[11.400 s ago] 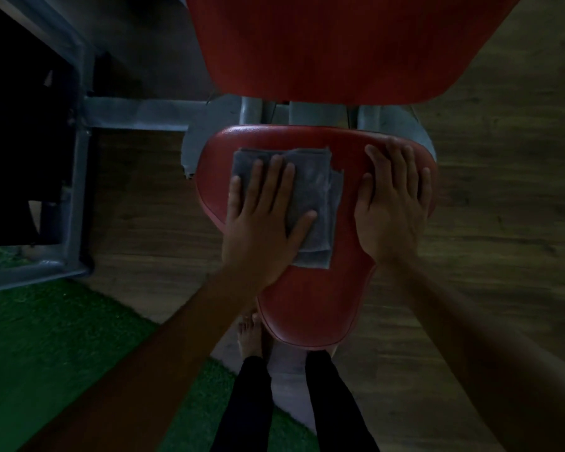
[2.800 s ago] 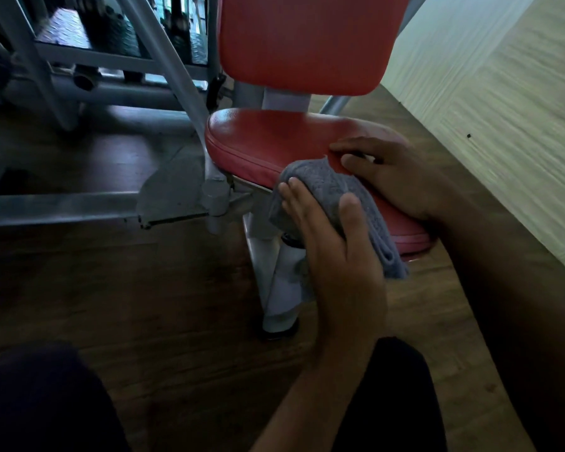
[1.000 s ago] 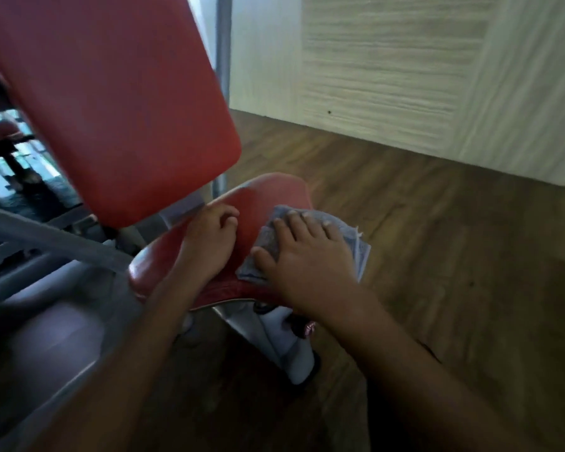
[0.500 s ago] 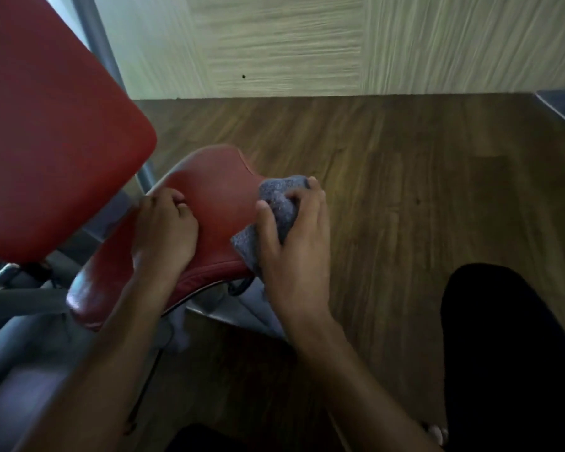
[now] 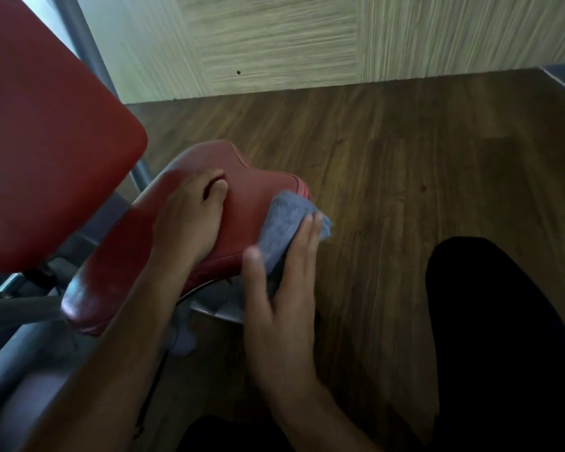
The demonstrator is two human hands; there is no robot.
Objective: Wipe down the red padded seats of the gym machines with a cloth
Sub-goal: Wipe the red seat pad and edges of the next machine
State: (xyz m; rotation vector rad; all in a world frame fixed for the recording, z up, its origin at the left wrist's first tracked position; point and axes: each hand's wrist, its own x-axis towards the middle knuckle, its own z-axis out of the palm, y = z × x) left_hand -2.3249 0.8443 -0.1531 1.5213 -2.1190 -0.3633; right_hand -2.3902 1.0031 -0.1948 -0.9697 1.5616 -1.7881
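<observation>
The red padded seat [image 5: 248, 194] of a gym machine sits low at centre left, under its red backrest pad [image 5: 46, 132]. My left hand [image 5: 190, 216] rests on top of the seat with its fingers curled, holding nothing. My right hand [image 5: 284, 275] presses a grey-blue cloth [image 5: 284, 223] against the seat's near right side edge with straight fingers and the thumb spread. Part of the cloth is hidden behind my palm.
Grey metal frame tubes [image 5: 10, 311] run under and left of the seat, and a grey post [image 5: 88, 50] rises behind the backrest. Dark wood floor [image 5: 405, 164] spreads to the right up to a pale panelled wall [image 5: 307, 40]. My dark-clothed knee [image 5: 503, 337] is at lower right.
My right hand has slid the cloth down the seat's side edge and its fingers have straightened. The left hand stays on the seat. The view has shifted slightly.
</observation>
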